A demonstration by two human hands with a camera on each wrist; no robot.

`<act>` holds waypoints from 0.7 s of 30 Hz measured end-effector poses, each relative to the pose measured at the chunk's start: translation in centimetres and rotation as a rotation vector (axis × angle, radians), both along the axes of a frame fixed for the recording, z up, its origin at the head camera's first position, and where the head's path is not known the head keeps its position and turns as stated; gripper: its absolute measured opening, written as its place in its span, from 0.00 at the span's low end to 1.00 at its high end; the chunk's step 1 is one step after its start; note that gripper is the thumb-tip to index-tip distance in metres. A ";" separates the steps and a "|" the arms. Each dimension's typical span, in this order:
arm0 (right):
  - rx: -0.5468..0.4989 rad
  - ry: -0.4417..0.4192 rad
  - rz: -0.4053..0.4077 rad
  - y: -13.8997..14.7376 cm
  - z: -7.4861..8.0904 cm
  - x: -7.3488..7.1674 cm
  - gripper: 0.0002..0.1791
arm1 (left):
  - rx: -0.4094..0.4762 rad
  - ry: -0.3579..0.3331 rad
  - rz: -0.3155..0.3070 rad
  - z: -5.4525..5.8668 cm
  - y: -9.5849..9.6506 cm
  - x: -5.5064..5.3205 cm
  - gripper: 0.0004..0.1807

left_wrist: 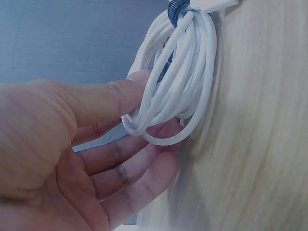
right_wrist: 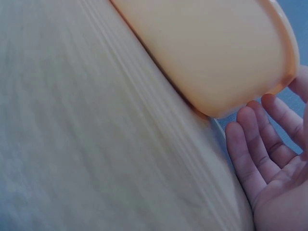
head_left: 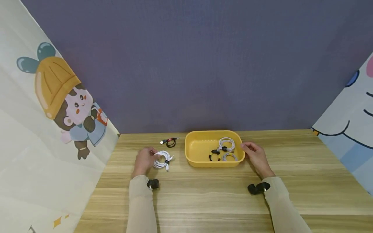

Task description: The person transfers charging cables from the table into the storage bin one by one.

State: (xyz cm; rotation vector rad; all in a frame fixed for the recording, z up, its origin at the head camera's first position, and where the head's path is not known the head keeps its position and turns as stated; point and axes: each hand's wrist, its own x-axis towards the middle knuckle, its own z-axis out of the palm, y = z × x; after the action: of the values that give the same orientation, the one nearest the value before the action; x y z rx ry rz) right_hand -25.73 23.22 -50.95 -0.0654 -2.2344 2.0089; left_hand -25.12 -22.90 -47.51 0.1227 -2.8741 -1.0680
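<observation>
My left hand [head_left: 144, 160] pinches the near-left side of a coiled white cable [head_left: 162, 159] between thumb and fingers. A black strap [left_wrist: 178, 10] binds the coil, and its white plug ends stick out. At the other side, my right hand [head_left: 257, 157] holds the right end of a yellow plastic bin [head_left: 215, 164], thumb at the rim and fingertips along the outer wall. Inside the bin's right half lie a white coiled cable [head_left: 226, 140], a black-and-yellow cable ring [head_left: 210, 157] and a small grey coil [head_left: 230, 154].
A short black USB cable [head_left: 171, 142] with a red tag lies behind the left hand. The wooden table [head_left: 204, 200] ends at a dark blue-grey panel [head_left: 204, 71]. Cartoon-printed sheets [head_left: 38, 155] stand at both sides.
</observation>
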 end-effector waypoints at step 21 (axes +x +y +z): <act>-0.015 0.001 0.000 0.1 -0.1 0.0 0.26 | 0.100 0.006 -0.006 0.4 0.5 0.1 0.07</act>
State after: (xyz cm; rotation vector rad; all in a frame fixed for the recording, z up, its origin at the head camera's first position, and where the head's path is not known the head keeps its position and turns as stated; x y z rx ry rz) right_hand -25.77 23.33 -51.02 -0.0662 -2.2191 2.0258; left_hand -25.00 -22.39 -47.09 0.1167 -2.8176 -1.2111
